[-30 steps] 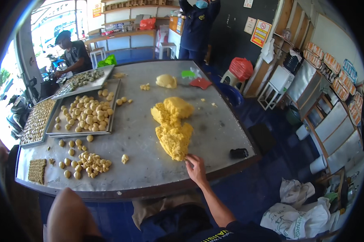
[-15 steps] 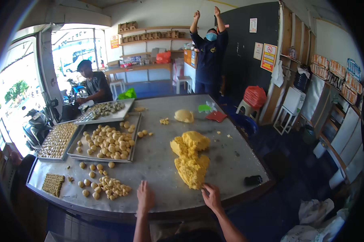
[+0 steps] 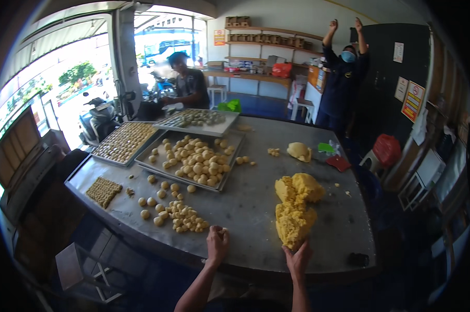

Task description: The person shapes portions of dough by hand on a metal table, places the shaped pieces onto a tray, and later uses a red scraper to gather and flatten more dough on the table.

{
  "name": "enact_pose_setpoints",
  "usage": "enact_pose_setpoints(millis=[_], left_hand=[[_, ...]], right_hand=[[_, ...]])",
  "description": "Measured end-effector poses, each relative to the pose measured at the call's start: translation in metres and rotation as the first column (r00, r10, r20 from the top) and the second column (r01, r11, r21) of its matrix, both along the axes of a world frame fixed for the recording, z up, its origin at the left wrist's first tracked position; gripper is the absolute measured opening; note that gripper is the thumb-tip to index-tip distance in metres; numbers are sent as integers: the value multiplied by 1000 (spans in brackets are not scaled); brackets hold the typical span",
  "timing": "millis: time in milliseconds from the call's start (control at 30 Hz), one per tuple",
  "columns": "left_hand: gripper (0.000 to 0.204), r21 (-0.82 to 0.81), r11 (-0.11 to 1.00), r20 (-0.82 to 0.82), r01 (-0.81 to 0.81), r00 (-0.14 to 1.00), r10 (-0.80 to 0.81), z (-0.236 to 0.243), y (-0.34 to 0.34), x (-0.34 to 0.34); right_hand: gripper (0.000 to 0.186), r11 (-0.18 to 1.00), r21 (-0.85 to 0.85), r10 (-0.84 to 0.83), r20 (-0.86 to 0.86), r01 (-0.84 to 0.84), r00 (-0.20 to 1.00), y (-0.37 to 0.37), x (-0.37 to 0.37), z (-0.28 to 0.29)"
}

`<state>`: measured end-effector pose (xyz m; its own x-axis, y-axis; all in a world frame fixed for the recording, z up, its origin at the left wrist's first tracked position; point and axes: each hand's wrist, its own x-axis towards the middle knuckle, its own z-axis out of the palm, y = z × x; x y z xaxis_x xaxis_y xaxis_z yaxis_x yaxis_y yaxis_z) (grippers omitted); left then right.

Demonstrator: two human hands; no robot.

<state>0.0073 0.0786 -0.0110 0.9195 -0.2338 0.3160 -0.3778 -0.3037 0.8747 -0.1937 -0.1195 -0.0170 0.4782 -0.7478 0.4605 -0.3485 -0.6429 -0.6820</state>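
Note:
My left hand (image 3: 217,244) is curled at the right edge of a pile of small pale dough balls (image 3: 188,216), holding something small I cannot make out. My right hand (image 3: 298,258) grips the near edge of a crumbly yellow dough mass (image 3: 296,221) on the metal table (image 3: 250,208). To the left lie scattered larger balls (image 3: 151,202), a tray heaped with balls (image 3: 198,164), a tray of balls in rows (image 3: 121,140) and a brownish patterned slab (image 3: 104,193). Another tray of small pieces (image 3: 193,119) rests behind.
A seated person (image 3: 185,86) is behind the trays, and another (image 3: 344,83) stands with arms raised. A pale lump (image 3: 299,151), green (image 3: 326,147) and red (image 3: 338,163) flat items lie far right. A black object (image 3: 358,259) is near right, a stool (image 3: 76,260) lower left.
My view has swung up and leftward. My left hand has reached the small balls and curled up; my right hand still touches the yellow dough. The standing person's raised hands have come into view.

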Motion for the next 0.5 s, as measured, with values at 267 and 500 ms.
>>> enact_pose_setpoints(millis=[267, 500], left_hand=[[16, -49, 999, 139, -1, 990, 8, -5, 2, 7], [16, -20, 1000, -97, 19, 995, -21, -4, 4, 5]], right_hand=[[52, 987, -154, -76, -191, 46, 979, -14, 1, 4], [28, 993, -95, 20, -465, -72, 885, -37, -12, 28]])
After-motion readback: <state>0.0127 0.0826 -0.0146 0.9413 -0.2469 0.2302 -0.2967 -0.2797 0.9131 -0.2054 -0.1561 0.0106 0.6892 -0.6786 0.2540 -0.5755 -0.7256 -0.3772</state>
